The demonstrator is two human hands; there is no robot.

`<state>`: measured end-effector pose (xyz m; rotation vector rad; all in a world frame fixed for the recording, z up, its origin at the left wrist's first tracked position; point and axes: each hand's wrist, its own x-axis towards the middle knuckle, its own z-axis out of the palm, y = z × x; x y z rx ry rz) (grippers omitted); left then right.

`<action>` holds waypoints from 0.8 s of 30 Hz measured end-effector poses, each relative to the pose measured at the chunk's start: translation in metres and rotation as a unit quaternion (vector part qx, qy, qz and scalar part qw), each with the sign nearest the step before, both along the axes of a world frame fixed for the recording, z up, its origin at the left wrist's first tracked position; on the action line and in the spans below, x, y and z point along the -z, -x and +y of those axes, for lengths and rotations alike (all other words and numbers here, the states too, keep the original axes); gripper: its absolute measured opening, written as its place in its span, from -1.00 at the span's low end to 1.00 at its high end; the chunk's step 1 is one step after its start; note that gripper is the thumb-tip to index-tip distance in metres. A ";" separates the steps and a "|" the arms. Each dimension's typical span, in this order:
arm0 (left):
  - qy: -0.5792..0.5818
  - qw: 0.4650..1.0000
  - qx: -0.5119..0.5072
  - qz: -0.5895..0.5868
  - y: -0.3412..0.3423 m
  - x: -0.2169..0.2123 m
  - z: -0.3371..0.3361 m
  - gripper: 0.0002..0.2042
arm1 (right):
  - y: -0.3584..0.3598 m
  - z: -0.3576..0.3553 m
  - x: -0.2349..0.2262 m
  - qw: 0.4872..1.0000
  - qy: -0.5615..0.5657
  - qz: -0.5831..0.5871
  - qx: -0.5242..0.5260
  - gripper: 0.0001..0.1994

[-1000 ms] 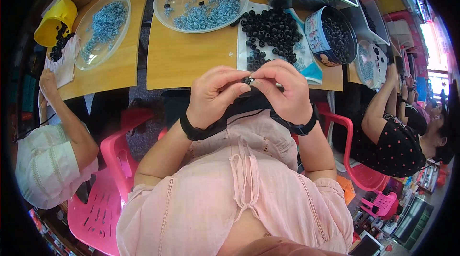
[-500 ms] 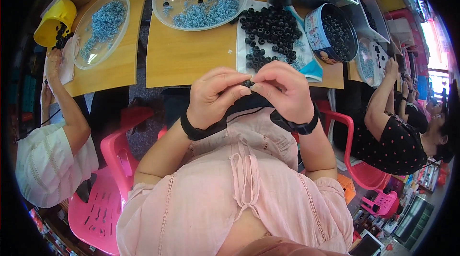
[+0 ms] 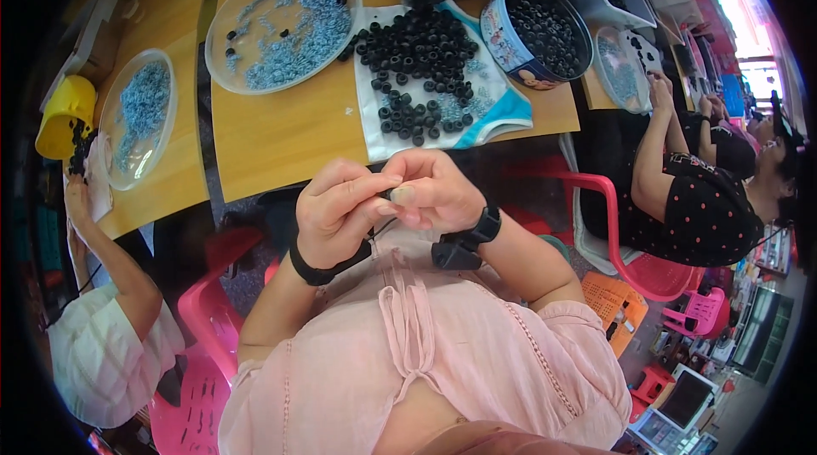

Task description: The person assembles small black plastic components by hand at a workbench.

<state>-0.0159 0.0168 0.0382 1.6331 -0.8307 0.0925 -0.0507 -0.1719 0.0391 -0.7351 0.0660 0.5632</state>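
Left hand (image 3: pixel 334 210) and right hand (image 3: pixel 438 191) meet, fingers pinched nearly closed around a small black piece (image 3: pixel 388 194), mostly hidden, short of the light-brown wooden table (image 3: pixel 294 136); one slipping fingertip could drop it lapward!

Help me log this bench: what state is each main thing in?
Left hand: pinching a dark piece, mostly hidden
Right hand: fingers curled against the left's; grip unclear
Black beads: heaped loose on cloth
Cloth: spread out under beads
Tin: lidless, filled
Middle tray: open, blue pieces scattered
Left tray: open, blue pieces heaped
Yellow bucket: tipped, black pieces at mouth
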 end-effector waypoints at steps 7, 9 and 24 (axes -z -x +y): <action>0.017 0.999 -0.005 0.030 -0.001 0.011 -0.006 -0.75 | -0.002 -0.002 -0.002 0.999 0.035 0.000 0.019 -0.87; 0.013 0.999 -0.007 0.038 -0.001 0.013 -0.008 -0.74 | -0.002 -0.004 -0.002 0.998 0.055 0.003 0.031 -0.87; 0.033 0.987 -0.023 0.158 -0.011 0.028 -0.012 -0.75 | -0.078 -0.140 -0.042 0.472 0.742 -0.366 0.306 -0.81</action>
